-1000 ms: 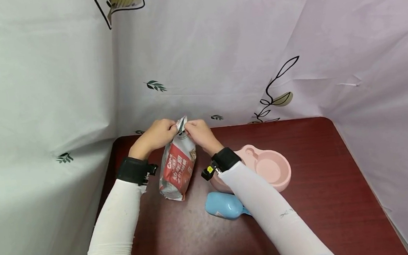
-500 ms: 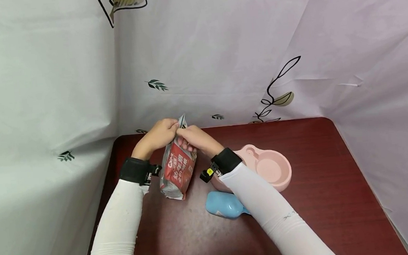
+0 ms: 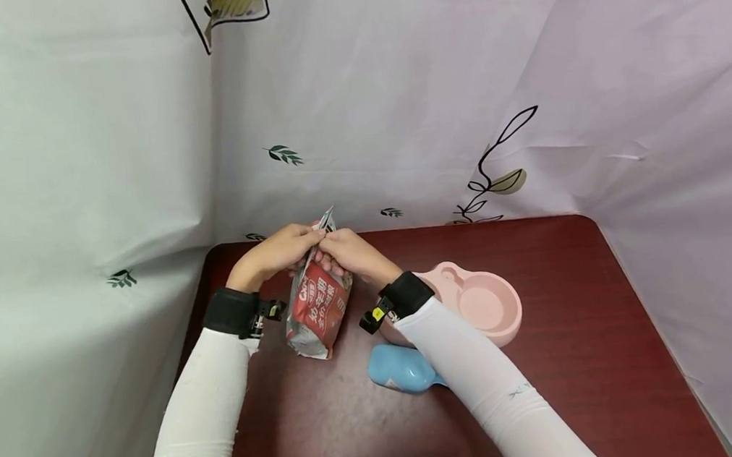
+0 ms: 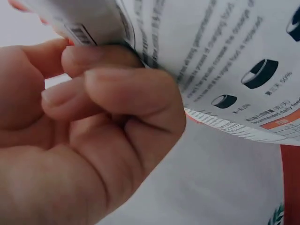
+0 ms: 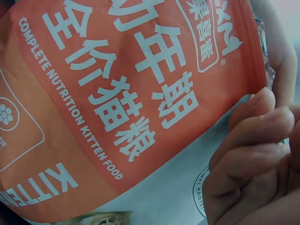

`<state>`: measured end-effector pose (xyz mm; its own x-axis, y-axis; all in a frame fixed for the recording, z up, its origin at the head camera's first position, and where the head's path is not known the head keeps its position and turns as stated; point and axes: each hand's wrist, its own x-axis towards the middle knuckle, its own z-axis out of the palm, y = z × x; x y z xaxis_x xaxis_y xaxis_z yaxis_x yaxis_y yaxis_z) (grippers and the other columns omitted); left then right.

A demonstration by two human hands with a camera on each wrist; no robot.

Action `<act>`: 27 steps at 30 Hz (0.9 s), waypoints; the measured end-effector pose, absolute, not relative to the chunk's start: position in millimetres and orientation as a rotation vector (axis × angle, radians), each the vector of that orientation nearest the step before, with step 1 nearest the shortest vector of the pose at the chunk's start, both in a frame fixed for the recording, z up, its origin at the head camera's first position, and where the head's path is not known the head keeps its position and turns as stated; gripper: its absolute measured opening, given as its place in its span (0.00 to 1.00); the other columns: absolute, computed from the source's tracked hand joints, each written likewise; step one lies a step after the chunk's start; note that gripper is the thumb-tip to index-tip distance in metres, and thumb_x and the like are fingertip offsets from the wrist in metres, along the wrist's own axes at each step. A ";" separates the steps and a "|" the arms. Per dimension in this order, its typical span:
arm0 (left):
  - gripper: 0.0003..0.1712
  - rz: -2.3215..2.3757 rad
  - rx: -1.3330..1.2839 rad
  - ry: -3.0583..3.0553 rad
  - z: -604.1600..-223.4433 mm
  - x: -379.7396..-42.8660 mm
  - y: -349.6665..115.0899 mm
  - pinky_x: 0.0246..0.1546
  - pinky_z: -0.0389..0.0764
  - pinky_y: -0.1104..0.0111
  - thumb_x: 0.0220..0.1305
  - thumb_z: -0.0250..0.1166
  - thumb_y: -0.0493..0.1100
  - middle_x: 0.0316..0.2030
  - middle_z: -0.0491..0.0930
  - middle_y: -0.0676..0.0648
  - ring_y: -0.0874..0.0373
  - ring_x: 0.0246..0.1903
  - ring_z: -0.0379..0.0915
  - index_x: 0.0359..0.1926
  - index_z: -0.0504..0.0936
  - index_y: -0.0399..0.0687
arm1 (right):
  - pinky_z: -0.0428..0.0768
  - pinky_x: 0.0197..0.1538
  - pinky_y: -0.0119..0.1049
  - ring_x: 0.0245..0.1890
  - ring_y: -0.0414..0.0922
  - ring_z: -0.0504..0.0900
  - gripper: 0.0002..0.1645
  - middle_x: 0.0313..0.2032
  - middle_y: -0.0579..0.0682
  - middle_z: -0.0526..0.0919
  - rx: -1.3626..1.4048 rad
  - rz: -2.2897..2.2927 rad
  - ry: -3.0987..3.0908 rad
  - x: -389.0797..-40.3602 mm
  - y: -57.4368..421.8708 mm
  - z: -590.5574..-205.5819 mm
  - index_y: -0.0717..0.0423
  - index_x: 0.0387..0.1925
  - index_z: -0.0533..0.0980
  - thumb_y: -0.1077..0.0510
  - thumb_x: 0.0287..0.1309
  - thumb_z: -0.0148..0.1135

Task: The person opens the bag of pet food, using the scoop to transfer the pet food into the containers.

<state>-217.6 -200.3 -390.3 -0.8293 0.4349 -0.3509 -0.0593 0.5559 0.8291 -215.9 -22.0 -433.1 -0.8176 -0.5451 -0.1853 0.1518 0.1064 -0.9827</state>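
Observation:
A red and white bag of kitten food (image 3: 319, 305) stands on the table, left of centre in the head view, its top narrowed and pointing up. My left hand (image 3: 279, 250) grips the top of the bag from the left side. From the other side my right hand (image 3: 356, 252) pinches the same top, close against the left hand. In the left wrist view, curled fingers (image 4: 136, 98) lie at the printed white back of the bag (image 4: 206, 56). The right wrist view has the bag's red front (image 5: 126, 84) beside curled fingers (image 5: 243, 164).
A pink double bowl (image 3: 485, 304) lies right of the bag, partly behind the right forearm. A blue scoop (image 3: 401, 368) rests in front of it, its handle running under that forearm. White patterned cloth (image 3: 393, 95) hangs behind the dark red table (image 3: 569, 385).
My right hand has shifted left and slightly down on the bag's top, its fingers now curled below it. The left hand has dropped a little. The bag's top has turned more edge-on.

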 end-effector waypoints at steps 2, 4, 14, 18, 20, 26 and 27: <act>0.24 1.187 0.286 2.334 -388.9 -214.9 -197.7 0.20 0.68 0.70 0.81 0.45 0.49 0.18 0.70 0.54 0.62 0.17 0.63 0.41 0.81 0.37 | 0.65 0.19 0.27 0.12 0.35 0.66 0.24 0.17 0.43 0.74 -0.396 -1.755 1.865 -215.9 -21.8 -434.9 0.57 0.26 0.76 0.58 0.80 0.44; 0.23 1.105 0.278 2.435 -387.1 -211.8 -194.7 0.25 0.71 0.68 0.78 0.45 0.47 0.24 0.75 0.50 0.58 0.22 0.68 0.38 0.82 0.38 | 0.66 0.20 0.27 0.13 0.35 0.67 0.23 0.18 0.43 0.75 -0.407 -1.741 1.866 -215.9 -21.8 -435.9 0.57 0.27 0.76 0.58 0.81 0.44; 0.19 0.701 0.306 2.644 -378.3 -198.8 -185.3 0.26 0.66 0.66 0.75 0.45 0.44 0.23 0.66 0.49 0.56 0.22 0.62 0.24 0.71 0.47 | 0.68 0.24 0.32 0.15 0.39 0.68 0.24 0.19 0.44 0.76 -0.433 -1.707 1.911 -213.8 -20.1 -438.9 0.57 0.29 0.78 0.56 0.82 0.44; 0.22 0.612 0.259 2.665 -371.5 -193.7 -179.2 0.21 0.65 0.67 0.73 0.48 0.45 0.19 0.64 0.51 0.57 0.18 0.61 0.18 0.67 0.50 | 0.68 0.25 0.35 0.16 0.42 0.67 0.25 0.19 0.44 0.76 -0.429 -1.692 1.937 -212.1 -18.5 -439.0 0.56 0.27 0.78 0.54 0.82 0.46; 0.23 0.606 0.238 2.678 -368.8 -191.8 -177.1 0.21 0.66 0.67 0.75 0.49 0.46 0.19 0.64 0.51 0.57 0.18 0.62 0.18 0.67 0.50 | 0.68 0.25 0.35 0.16 0.41 0.67 0.25 0.18 0.45 0.75 -0.428 -1.691 1.945 -211.5 -17.3 -439.5 0.56 0.26 0.77 0.54 0.82 0.45; 0.21 0.627 0.214 2.711 -368.8 -191.1 -178.1 0.25 0.68 0.64 0.74 0.48 0.44 0.21 0.66 0.49 0.55 0.20 0.64 0.21 0.68 0.48 | 0.68 0.23 0.33 0.15 0.41 0.66 0.23 0.18 0.46 0.73 -0.399 -1.706 1.945 -209.9 -12.2 -443.4 0.60 0.27 0.76 0.58 0.80 0.44; 0.20 0.631 0.219 2.718 -369.7 -191.7 -179.0 0.25 0.68 0.64 0.73 0.48 0.43 0.21 0.66 0.49 0.55 0.21 0.64 0.20 0.67 0.48 | 0.68 0.23 0.33 0.15 0.41 0.66 0.23 0.18 0.46 0.73 -0.391 -1.705 1.948 -209.6 -11.2 -443.5 0.60 0.27 0.76 0.58 0.80 0.43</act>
